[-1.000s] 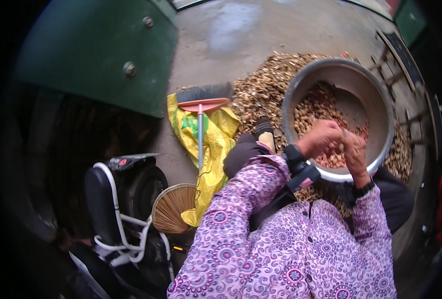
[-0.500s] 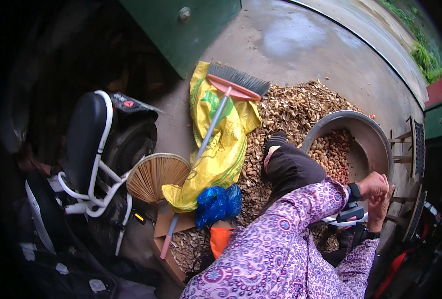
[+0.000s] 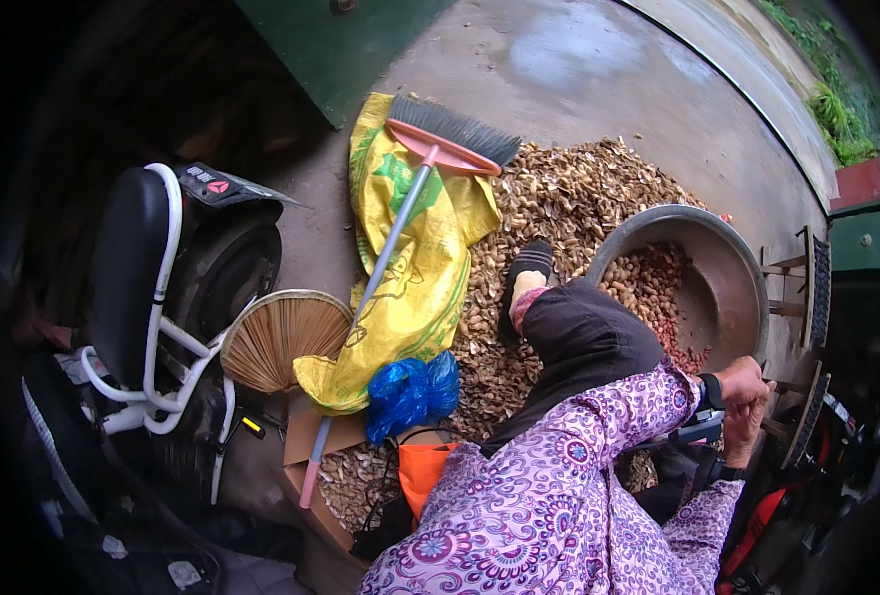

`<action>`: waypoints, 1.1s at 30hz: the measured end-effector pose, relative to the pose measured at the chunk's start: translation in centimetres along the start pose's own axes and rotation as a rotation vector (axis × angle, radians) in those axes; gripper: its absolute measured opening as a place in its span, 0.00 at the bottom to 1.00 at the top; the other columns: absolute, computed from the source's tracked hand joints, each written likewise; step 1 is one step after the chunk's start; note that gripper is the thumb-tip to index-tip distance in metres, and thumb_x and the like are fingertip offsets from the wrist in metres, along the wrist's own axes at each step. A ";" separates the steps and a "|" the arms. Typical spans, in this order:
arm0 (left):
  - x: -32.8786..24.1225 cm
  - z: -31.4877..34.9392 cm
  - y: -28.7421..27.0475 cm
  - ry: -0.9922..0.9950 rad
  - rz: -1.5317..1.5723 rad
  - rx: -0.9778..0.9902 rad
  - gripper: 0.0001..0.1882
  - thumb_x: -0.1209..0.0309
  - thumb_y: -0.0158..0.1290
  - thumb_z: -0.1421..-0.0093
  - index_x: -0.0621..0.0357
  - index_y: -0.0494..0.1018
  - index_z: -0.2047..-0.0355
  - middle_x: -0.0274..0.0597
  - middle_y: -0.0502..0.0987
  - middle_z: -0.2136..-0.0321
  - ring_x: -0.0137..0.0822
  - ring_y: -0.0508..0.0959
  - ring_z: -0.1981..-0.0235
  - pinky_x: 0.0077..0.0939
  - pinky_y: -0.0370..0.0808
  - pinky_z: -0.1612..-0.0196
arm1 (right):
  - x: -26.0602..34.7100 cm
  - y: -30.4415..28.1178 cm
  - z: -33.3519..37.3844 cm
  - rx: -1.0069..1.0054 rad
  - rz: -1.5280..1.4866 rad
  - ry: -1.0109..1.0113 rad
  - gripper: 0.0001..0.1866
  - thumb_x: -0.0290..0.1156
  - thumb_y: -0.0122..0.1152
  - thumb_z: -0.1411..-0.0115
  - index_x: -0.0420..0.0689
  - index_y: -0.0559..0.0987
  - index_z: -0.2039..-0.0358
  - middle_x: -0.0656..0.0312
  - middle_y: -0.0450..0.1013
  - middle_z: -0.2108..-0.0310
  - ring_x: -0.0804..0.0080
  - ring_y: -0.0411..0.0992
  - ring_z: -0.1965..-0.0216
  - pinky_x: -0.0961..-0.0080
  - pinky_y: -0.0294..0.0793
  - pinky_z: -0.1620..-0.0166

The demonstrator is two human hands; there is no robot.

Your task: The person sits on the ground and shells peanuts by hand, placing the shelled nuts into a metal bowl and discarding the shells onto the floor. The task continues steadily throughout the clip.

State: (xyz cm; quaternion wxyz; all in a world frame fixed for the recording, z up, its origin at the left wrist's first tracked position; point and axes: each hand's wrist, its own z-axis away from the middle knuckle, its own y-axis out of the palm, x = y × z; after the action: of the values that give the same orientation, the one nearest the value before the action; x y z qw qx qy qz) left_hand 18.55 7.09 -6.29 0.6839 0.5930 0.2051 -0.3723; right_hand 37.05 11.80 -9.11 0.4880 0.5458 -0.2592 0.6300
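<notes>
My left hand (image 3: 736, 381) and my right hand (image 3: 744, 428) are brought together just beyond the near rim of a large metal basin (image 3: 736, 260). Both have their fingers curled and pressed in against each other; whatever is between them is too small or hidden to make out. Inside the basin lie unshelled peanuts (image 3: 641, 288), with reddish shelled kernels (image 3: 684, 355) toward the near side. A wide heap of peanut shells (image 3: 584, 188) spreads on the floor left of and behind the basin.
A broom (image 3: 397, 230) lies across a yellow sack (image 3: 415, 288). Nearby are a straw fan-shaped object (image 3: 286, 342), a blue plastic bag (image 3: 415, 397) and a cardboard box (image 3: 306, 436) holding shells. A white-framed vehicle (image 3: 167, 297) stands left; wooden stools (image 3: 807, 288) stand right.
The view has shifted, so everything sits a little further left and higher. My hands stay together, with the fingers now curled in closer to each other.
</notes>
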 end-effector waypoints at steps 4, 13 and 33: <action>0.5 -0.2 0.1 0.024 -0.014 -0.004 0.10 0.70 0.53 0.56 0.66 0.71 0.85 0.43 0.72 0.89 0.31 0.73 0.90 0.24 0.69 0.87 | 0.0 0.0 -0.2 0.129 -0.154 0.070 0.25 0.50 0.45 0.43 0.54 0.61 0.48 0.64 0.66 0.56 0.73 0.64 0.56 0.76 0.65 0.55; 0.0 0.1 0.2 -0.019 0.023 -0.035 0.09 0.72 0.55 0.59 0.66 0.70 0.86 0.43 0.71 0.89 0.31 0.71 0.91 0.25 0.66 0.88 | 1.6 4.5 0.6 -0.016 -0.133 0.170 0.23 0.56 0.45 0.46 0.50 0.73 0.66 0.69 0.71 0.73 0.79 0.68 0.69 0.81 0.66 0.66; -1.7 1.0 1.0 0.417 -0.430 -0.510 0.13 0.65 0.52 0.63 0.65 0.73 0.84 0.53 0.73 0.79 0.45 0.75 0.76 0.34 0.71 0.70 | 2.9 11.8 -0.3 0.231 -0.253 0.031 0.36 0.55 0.49 0.49 0.37 0.61 0.50 0.52 0.62 0.52 0.64 0.63 0.51 0.75 0.59 0.47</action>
State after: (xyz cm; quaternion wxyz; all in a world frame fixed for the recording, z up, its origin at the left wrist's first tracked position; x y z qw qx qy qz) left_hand 18.11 6.61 -4.18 0.6593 0.4105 0.5450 -0.3160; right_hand 26.55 8.39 -4.07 0.5013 0.6168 -0.1069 0.5973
